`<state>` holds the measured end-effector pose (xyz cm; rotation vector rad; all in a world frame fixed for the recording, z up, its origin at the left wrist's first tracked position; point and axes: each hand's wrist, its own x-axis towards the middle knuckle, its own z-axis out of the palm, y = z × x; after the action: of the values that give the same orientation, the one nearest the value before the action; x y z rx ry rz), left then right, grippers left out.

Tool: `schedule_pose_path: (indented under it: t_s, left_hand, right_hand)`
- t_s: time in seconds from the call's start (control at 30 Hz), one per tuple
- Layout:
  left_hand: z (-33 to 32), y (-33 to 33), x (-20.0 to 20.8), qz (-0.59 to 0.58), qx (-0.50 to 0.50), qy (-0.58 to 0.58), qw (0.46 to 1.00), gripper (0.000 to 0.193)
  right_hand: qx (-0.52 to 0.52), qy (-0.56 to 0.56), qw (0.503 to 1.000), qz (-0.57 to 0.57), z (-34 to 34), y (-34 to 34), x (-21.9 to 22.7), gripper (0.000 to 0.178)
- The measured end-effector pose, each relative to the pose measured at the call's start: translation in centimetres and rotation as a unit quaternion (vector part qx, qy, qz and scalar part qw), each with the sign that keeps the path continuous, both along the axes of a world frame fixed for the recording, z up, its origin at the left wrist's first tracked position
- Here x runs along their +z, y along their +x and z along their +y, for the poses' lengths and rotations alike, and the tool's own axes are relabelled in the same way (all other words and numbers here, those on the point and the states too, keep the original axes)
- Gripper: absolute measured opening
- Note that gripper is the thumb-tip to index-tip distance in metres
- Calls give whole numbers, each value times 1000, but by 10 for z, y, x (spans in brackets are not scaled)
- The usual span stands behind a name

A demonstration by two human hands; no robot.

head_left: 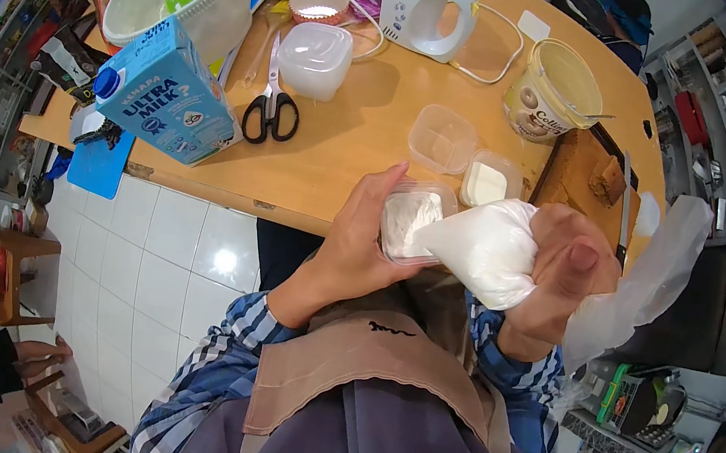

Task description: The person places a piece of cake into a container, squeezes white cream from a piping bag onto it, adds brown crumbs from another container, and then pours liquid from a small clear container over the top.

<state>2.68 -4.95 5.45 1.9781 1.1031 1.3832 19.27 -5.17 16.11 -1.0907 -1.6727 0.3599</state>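
My left hand [353, 230] grips a small clear plastic cup [394, 251] at the table's front edge, thumb and fingers on its sides. White cream [414, 221] lies inside it. My right hand [573, 268] is closed round a piping bag [492, 253] full of white cream, its loose top trailing off to the right. The bag's tip points left, at the cream in the cup. Just beyond stand another clear cup with white filling [486, 186] and a clear cup [442, 138] with no cream seen in it.
Farther right are a tub [535, 103] with a spoon and a tray of brown cake [582, 177] with a knife [626, 206]. At left stand a milk carton [174, 96], black-handled scissors [271, 114], a white bowl [226, 16] with a green spatula, and a lidded container [314, 60]. A hand mixer [424, 5] lies behind.
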Motion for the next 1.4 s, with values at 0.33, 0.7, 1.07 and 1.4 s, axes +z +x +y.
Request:
schedule_pose_path:
  t_s: [0.33, 0.7, 1.07, 1.4]
  left_hand:
    - [3, 5, -11, -256, -130, -179, 941, 96]
    - [20, -3, -19, -518, -327, -384, 691, 109]
    - [28, -4, -36, -648, -448, -363, 497, 107]
    - [25, 10, -39, -679, -453, -433, 382, 92]
  right_hand:
    - [127, 68, 927, 347, 23, 26, -7, 49]
    - [60, 96, 833, 542, 27, 80, 3, 51]
    - [62, 78, 829, 550, 15, 99, -3, 49]
    - [-65, 93, 830, 546, 21, 85, -2, 55]
